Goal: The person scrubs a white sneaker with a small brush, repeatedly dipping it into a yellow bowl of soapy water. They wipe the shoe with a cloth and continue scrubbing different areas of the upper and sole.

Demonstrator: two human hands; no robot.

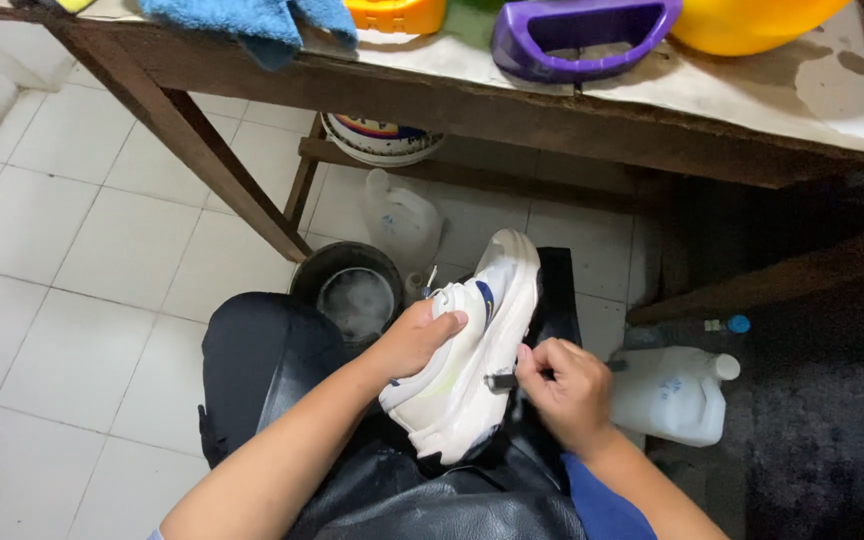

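A white sports shoe [477, 345] with a dark side mark and yellow-green trim lies on my lap, toe pointing away from me. My left hand [414, 338] grips its upper near the laces. My right hand [567, 388] holds a thin dark-handled tool [504, 380], probably a small brush, whose tip touches the shoe's side near the sole. Both my legs are covered by a shiny black apron [282, 370].
A dark bucket [352, 290] with cloudy water stands on the white tile floor in front of my knees. Two translucent plastic jugs [672, 395] [402, 220] sit nearby. A wooden table [512, 110] carries a blue towel [252, 22], a purple tub [582, 35] and yellow containers [752, 22].
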